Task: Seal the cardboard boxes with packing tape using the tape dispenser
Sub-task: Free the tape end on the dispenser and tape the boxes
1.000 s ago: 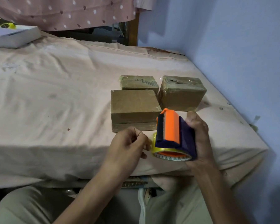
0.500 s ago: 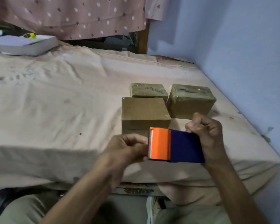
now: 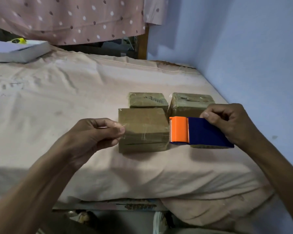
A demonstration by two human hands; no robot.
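Now: three boxes, one tape holder

Three boxes point(image 3: 143, 128) sit mid-frame on the bed point(image 3: 57, 107). The left hand point(image 3: 95, 134) pinches clear tape point(image 3: 145, 134), hard to see. The right hand point(image 3: 227, 122) grips the tape holder point(image 3: 198, 132), hiding part of the right box.

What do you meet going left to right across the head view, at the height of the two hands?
Left hand pinching the tape end → stretched clear tape over the near cardboard box → orange and blue tape dispenser → right hand gripping it → blue wall.
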